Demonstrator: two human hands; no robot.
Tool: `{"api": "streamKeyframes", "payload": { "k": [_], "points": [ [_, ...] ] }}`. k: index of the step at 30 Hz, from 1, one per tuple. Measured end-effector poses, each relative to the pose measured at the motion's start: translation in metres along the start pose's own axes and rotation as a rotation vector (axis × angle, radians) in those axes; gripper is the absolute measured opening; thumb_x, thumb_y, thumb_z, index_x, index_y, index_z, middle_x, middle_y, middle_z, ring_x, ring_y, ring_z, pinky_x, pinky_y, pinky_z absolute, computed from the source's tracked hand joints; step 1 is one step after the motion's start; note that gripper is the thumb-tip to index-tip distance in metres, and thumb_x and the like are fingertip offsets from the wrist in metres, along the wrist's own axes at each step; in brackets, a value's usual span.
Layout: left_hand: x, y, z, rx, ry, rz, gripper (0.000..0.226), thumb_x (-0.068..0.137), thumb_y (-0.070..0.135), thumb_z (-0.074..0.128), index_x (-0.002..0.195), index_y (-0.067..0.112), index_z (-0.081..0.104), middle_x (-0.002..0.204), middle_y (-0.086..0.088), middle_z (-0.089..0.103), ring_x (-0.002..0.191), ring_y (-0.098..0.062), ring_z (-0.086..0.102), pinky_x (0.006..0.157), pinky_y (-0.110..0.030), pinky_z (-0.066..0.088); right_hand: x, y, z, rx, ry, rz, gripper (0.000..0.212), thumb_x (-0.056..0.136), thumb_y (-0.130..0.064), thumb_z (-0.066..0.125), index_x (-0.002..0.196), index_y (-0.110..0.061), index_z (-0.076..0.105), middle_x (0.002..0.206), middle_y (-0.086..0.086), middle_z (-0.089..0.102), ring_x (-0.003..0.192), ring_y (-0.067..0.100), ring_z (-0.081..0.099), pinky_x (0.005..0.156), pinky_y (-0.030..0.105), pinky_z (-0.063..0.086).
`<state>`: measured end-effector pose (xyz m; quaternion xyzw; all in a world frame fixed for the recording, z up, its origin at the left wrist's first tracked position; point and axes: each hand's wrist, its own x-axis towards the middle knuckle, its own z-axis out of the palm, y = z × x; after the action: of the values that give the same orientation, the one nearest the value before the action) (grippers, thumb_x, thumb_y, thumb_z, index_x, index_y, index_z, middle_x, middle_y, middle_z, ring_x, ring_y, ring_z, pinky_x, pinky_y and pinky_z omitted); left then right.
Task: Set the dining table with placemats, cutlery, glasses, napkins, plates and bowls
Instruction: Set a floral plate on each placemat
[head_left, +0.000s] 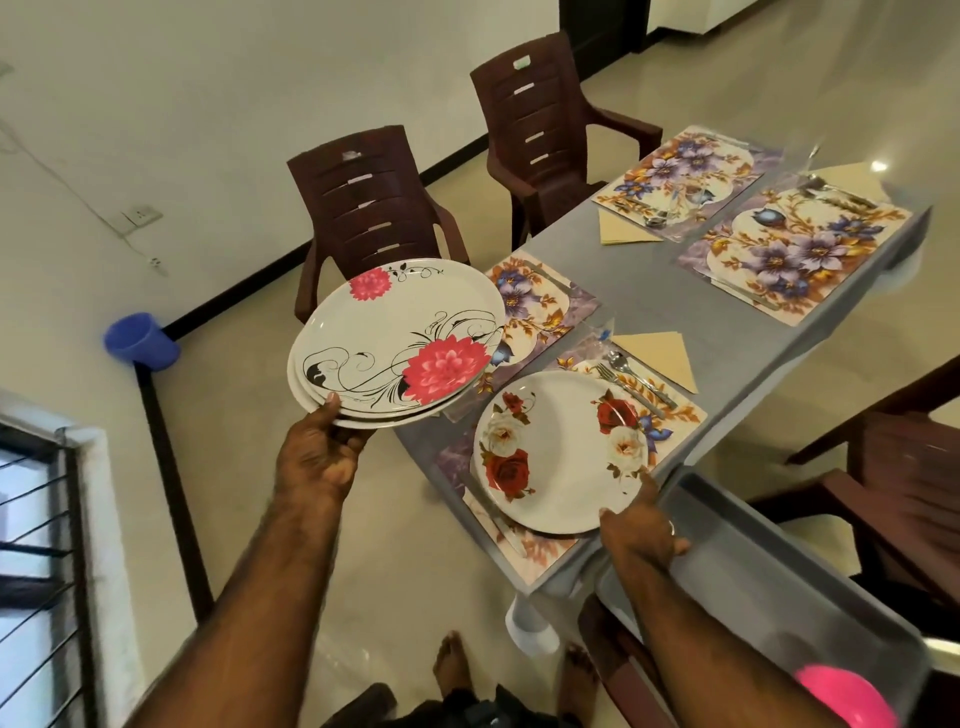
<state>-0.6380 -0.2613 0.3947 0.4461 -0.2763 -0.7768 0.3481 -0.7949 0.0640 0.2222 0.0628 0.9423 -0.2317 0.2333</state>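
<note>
Over the table's near corner, left hand (322, 457) grips stacked plates (395, 343); right hand (641, 525) pinches rose plate (561, 452).

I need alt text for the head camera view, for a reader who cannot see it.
The right hand sets a rose-patterned plate on the nearest placemat while the left hand holds a stack of plates. Three more placemats are without plates.

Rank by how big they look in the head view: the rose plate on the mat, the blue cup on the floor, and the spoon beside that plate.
1. Rose plate, largest by far.
2. Blue cup.
3. Spoon, thinnest, though its length looks close to the cup's, so that ranking is unsure.
</note>
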Motion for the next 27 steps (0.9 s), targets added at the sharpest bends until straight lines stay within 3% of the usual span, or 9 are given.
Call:
{"api": "streamKeyframes", "payload": {
  "k": [4,9,17,27],
  "points": [
    [0.007,-0.003,0.004,-0.001,0.005,-0.011,0.017,0.102,0.004,0.060,0.115,0.008,0.069,0.103,-0.012,0.081,0.089,-0.027,0.080,0.074,-0.047,0.066,-0.008,0.008,0.014,0.084,-0.020,-0.028,0.085,0.086,-0.047,0.077,0.154,-0.039,0.027,0.133,0.009,0.066,0.123,0.038,0.060,0.109,0.053,0.037],
    [0.011,-0.002,0.002,0.008,0.015,0.003,0.019,0.100,0.004,0.062,0.117,0.007,0.070,0.111,-0.015,0.079,0.097,-0.030,0.078,0.085,-0.052,0.063,0.004,-0.009,0.008,0.014,-0.003,-0.040,0.086,0.085,-0.048,0.077,0.157,-0.037,0.031,0.129,0.008,0.067,0.122,0.036,0.060,0.106,0.051,0.037],
    [0.005,0.004,-0.001,0.002,0.026,0.019,0.020,0.100,0.004,0.063,0.118,0.007,0.069,0.110,-0.014,0.079,0.102,-0.031,0.077,0.081,-0.050,0.065,0.012,0.002,0.002,0.057,-0.003,-0.031,0.079,0.088,-0.045,0.077,0.156,-0.039,0.036,0.136,0.009,0.064,0.128,0.037,0.056,0.109,0.051,0.034],
    [0.006,0.003,0.003,0.001,-0.027,0.009,0.030,0.100,0.005,0.061,0.130,0.005,0.066,0.123,-0.016,0.075,0.111,-0.032,0.074,0.084,-0.050,0.064,0.014,0.005,-0.007,-0.156,-0.034,-0.049,0.084,0.089,-0.055,0.073,0.158,-0.038,0.030,0.138,0.010,0.062,0.129,0.034,0.056,0.107,0.047,0.035]
  ]
}}
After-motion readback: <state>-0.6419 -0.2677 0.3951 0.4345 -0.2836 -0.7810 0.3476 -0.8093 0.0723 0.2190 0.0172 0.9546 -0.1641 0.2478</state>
